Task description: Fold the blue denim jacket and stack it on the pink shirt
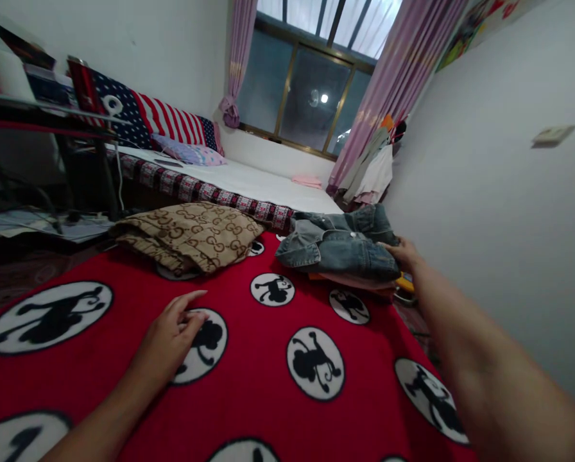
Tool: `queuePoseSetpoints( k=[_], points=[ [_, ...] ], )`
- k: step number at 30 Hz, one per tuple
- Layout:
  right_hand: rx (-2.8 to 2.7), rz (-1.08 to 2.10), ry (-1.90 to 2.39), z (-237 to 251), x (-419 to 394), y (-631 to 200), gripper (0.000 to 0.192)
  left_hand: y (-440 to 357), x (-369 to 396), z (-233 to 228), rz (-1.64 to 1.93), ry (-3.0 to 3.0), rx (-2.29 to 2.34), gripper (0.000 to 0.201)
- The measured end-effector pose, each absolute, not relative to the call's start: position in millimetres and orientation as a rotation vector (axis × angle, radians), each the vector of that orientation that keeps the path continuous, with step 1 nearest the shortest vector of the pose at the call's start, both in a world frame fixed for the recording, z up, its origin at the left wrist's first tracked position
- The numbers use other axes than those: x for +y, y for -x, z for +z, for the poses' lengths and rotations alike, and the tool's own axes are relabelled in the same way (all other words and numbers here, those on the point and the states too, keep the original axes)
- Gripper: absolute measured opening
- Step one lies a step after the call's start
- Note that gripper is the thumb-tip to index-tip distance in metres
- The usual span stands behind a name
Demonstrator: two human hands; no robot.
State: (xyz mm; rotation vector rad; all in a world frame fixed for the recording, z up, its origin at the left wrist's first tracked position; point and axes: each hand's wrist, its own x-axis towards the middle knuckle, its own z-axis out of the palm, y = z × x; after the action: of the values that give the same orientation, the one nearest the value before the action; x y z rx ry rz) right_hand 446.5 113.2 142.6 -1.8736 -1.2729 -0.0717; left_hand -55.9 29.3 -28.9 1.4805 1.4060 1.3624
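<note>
A folded blue denim jacket (343, 247) lies on top of other folded cloth at the far right of the red blanket (249, 398). My right hand (403, 253) is at the jacket's right edge, closed on it; some of its fingers are hidden. My left hand (179, 324) hovers over or rests lightly on the blanket, with its index finger stretched out, the others loosely bent and nothing held. Ahead of it lies a folded tan garment (191, 236) with a brown letter pattern. It is apart from both hands.
Beyond the blanket stands a daybed (263, 176) with a flag-patterned cushion (167, 115) and a small pillow (188, 151). A desk (42, 109) with a red flask (83, 83) is at left. Clothes (374, 170) hang by the window; a white wall is at right.
</note>
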Motion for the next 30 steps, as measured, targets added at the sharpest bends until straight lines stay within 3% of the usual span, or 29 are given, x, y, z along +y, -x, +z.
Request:
queuePoseSetpoints(
  k=[5, 10, 17, 21, 25, 27, 30],
  points=[
    [-1.196, -0.391, 2.402, 166.3, 134.1, -426.4, 0.061, 57.3, 26.7, -24.6, 1.358, -1.524, 1.424, 0.054],
    [-1.406, -0.726, 2.232, 131.9, 139.3, -381.7, 0.058, 58.3, 27.6, -28.1, 1.36, -1.533, 1.412, 0.052],
    [-1.547, -0.267, 2.57, 101.7, 137.3, -396.5, 0.072, 55.3, 28.8, -26.2, 1.383, -1.662, 1.414, 0.037],
    [-1.522, -0.454, 2.539, 93.5, 127.7, -379.7, 0.068, 52.9, 27.7, -22.0, 1.394, -1.706, 1.407, 0.031],
    [-1.594, -0.624, 2.356, 51.5, 92.1, -328.5, 0.062, 51.0, 26.1, -19.0, 1.403, -1.722, 1.391, 0.028],
    [-1.673, -0.462, 2.245, 27.1, 68.5, -295.8, 0.066, 50.2, 24.7, -17.1, 1.398, -1.737, 1.398, 0.027],
    [-1.682, 0.023, 2.081, -4.9, 33.5, -245.6, 0.069, 49.8, 22.7, -13.9, 1.411, -1.74, 1.39, 0.027]
  ],
)
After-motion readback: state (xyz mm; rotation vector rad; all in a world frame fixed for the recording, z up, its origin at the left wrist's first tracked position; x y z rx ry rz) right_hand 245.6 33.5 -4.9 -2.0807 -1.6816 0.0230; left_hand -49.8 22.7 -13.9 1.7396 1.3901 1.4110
